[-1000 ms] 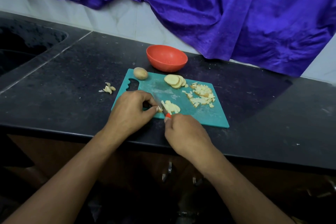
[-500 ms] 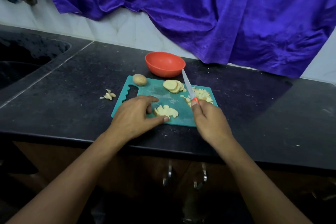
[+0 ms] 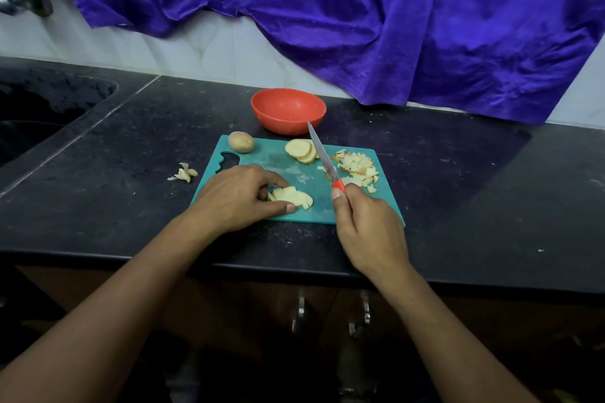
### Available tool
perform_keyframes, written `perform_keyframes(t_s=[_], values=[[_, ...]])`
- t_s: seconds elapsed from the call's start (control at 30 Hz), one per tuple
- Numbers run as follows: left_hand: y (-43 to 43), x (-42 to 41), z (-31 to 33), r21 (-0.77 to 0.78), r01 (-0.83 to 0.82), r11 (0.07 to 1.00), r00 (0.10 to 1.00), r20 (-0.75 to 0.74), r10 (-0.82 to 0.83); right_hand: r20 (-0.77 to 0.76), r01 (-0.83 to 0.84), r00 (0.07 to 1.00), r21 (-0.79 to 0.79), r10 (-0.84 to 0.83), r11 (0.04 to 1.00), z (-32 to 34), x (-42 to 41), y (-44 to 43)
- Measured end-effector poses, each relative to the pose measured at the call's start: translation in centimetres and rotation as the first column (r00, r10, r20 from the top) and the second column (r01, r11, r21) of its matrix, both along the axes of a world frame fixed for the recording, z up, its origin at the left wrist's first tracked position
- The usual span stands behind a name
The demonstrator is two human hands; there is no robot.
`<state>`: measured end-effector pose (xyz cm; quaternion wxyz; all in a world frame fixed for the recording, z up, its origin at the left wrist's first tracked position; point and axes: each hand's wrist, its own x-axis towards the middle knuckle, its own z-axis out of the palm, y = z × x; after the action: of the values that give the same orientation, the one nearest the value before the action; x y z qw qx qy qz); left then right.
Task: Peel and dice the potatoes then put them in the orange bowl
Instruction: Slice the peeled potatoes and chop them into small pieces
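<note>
Right now the left hand rests near the front edge of the teal cutting board. Its thumb and fingers curl round a small heap of cut potato pieces, holding them together on the board. The right hand is wrapped round the orange handle of the knife, at the board's front right corner. The blade slants away from the person across the middle of the board, and from this view its tip lies over the near wall of the orange bowl. I cannot tell whether the edge touches the board.

The bowl stands on the black counter just beyond the board's back edge. A whole potato in its skin sits at the back left corner of the board. A short stack of potato slices lies by the back edge, just left of the blade. The diced potato is piled along the right edge. A few peelings lie on the counter just off the board's left edge. A sink is set into the counter's left end, and a purple cloth hangs over the wall behind.
</note>
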<state>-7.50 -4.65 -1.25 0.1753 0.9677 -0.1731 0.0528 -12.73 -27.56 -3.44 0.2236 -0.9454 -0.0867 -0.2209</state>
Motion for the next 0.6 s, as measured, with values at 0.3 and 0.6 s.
perform_keyframes(t_s=[0.3,0.6], values=[[-0.3,1.6,0.3,0.045,0.107,0.993,0.994,-0.039,-0.105,0.031,-0.006,1.000,0.032,0.005,0.999,-0.1,-0.1,-0.1],[-0.3,3.0,0.6,0.085,0.214,0.973,0.975,-0.072,-0.208,0.022,-0.006,1.000,0.058,0.004,0.998,-0.3,0.1,-0.3]])
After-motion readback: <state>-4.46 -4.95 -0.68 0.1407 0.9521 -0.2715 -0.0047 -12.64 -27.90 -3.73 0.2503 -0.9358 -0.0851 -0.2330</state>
